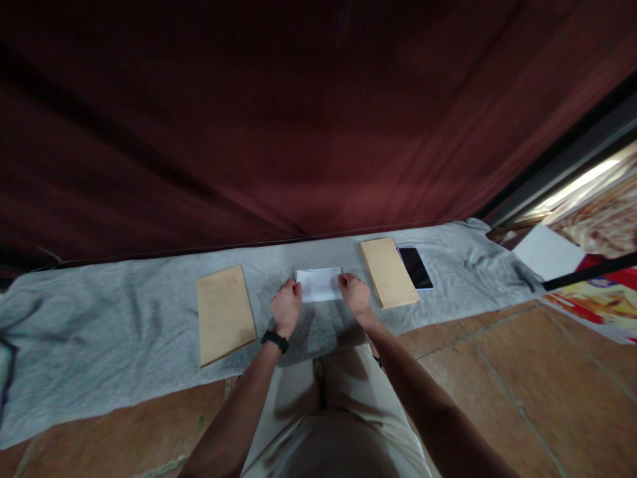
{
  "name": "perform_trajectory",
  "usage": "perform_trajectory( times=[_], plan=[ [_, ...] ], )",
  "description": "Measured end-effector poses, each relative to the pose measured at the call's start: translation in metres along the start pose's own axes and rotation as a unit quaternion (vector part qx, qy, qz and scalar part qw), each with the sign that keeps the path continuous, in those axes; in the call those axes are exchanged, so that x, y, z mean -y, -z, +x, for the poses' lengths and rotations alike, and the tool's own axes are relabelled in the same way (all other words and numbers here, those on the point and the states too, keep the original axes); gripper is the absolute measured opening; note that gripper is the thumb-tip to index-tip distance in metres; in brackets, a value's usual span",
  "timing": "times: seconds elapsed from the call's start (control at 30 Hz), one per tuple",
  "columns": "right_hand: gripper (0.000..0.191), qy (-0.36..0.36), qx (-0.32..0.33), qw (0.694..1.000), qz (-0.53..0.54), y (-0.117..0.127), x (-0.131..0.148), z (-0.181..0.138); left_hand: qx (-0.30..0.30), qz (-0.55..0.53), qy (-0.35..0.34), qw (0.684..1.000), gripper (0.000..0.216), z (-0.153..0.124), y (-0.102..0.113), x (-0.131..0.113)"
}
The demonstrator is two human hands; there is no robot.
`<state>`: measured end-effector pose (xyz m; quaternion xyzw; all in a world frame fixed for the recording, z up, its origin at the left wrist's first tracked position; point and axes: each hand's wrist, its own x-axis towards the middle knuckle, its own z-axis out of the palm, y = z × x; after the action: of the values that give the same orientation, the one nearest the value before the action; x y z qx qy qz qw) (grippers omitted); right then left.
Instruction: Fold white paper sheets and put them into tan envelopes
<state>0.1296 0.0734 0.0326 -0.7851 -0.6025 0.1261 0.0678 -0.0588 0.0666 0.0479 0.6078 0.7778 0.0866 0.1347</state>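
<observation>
**White paper held at both short ends, long axis running left to right**

I see the folded white paper lying flat on the grey cloth that is spread over the tiled floor, close to the cloth's far edge and roughly midway along it. Its long axis runs side to side, parallel to that far edge.

My left hand sits at the paper's left end, fingers curled with the tips touching the near-left corner. My right hand mirrors it at the right end, fingers bent onto the near-right corner. Whether either hand pinches the sheet or only presses it down, I cannot tell from here. Both hands are equally close to the paper, so neither has the advantage; the sheet lies straight ahead between them, slightly farther from me than the knuckles.

A black wristband shows on the left wrist.

One brown envelope lies left of the left hand, apart from it, its long axis pointing from the near edge to the far edge of the cloth. A second brown envelope lies just beside the right hand, tilted the same way, with a dark phone touching its right side. A dark red curtain hangs beyond the far edge.
</observation>
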Motion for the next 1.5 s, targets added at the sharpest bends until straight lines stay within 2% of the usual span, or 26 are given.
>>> perform_trajectory(
  times=[0.23, 0.77, 1.17, 1.3, 1.4, 1.5],
  plan=[
    [0.039, -0.002, -0.011, 1.0, -0.018, 0.0, 0.004, 0.001, -0.003, 0.005, -0.008, 1.0, 0.037, 0.002, -0.001, 0.0],
    [0.039, 0.028, -0.019, 0.998, -0.06, -0.005, 0.005, 0.004, -0.031, 0.094, -0.045, 0.994, 0.041, -0.001, -0.008, -0.003],
    [0.039, 0.042, -0.063, 0.997, -0.032, -0.008, 0.001, 0.002, -0.04, 0.099, -0.074, 0.991, 0.04, 0.0, -0.009, -0.002],
    [0.034, 0.106, -0.115, 0.988, -0.011, -0.012, 0.004, -0.011, -0.043, 0.103, -0.077, 0.991, 0.04, 0.0, -0.009, -0.002],
    [0.039, 0.196, -0.142, 0.97, 0.034, -0.022, 0.008, -0.021, -0.043, 0.107, -0.079, 0.99, 0.04, 0.0, -0.009, -0.002],
    [0.045, 0.235, -0.144, 0.96, 0.057, -0.036, 0.009, -0.028, -0.043, 0.11, -0.08, 0.99, 0.039, -0.001, -0.008, -0.002]
  ],
)
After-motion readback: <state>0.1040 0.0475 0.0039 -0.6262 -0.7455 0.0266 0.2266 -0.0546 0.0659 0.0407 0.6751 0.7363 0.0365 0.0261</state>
